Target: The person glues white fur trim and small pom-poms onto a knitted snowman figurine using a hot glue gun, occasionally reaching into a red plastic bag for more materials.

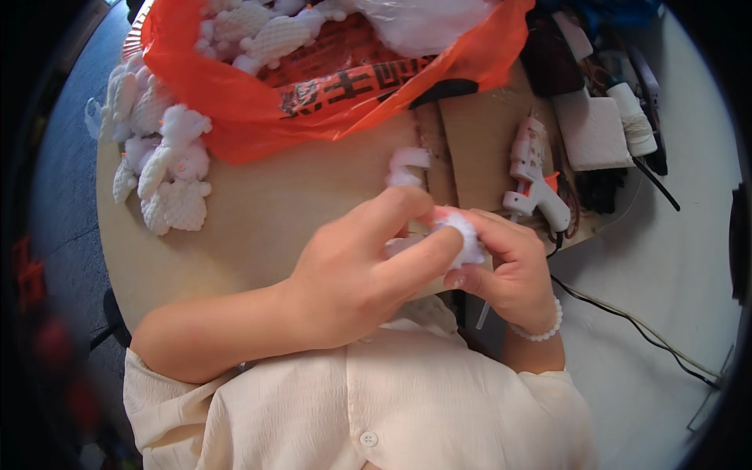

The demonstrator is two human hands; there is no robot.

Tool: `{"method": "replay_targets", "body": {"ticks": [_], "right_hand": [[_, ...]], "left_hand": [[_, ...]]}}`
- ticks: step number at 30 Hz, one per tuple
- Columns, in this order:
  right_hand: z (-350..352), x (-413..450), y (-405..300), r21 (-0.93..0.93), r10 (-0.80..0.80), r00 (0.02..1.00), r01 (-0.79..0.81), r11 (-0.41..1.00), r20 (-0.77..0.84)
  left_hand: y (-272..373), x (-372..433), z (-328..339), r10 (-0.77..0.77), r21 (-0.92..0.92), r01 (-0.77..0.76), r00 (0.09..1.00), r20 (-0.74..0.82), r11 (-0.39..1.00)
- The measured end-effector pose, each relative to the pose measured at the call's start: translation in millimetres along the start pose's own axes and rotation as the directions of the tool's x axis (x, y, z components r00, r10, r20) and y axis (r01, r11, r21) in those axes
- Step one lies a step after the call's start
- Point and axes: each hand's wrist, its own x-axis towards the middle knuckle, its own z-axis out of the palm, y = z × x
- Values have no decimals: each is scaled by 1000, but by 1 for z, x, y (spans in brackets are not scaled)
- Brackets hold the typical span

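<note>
Both my hands hold a small white fluffy piece (467, 238) with a bit of orange on it, over the front of the wooden table (247, 241). My left hand (358, 264) reaches in from the left, its thumb and fingers pinching the piece. On the other side my right hand (511, 258), with a white bead bracelet (543, 336) at the wrist, grips the piece's edge. Just behind my fingers lies a curled white fluffy strip (408, 164). Fingers hide part of the held piece.
White plush snowman figures (176, 176) are heaped at the left. An orange plastic bag (352, 111) with more figures stands at the back. At the right lie a hot glue gun (534, 176), a white foam block (593, 135), a thread spool (634, 120) and cables (634, 323).
</note>
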Motion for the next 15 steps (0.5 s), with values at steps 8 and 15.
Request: {"method": "replay_targets", "body": {"ticks": [8,15], "right_hand": [[-73,-16,23,-890,-185,952,-144,432,-244],[-67,-14,41,-940,-194,952,-173,294,-235]], "left_hand": [[-3,8,-6,-594,-441,592,790,151,674],[-9,8,-2,-667,-553,634,724,176,542]]}}
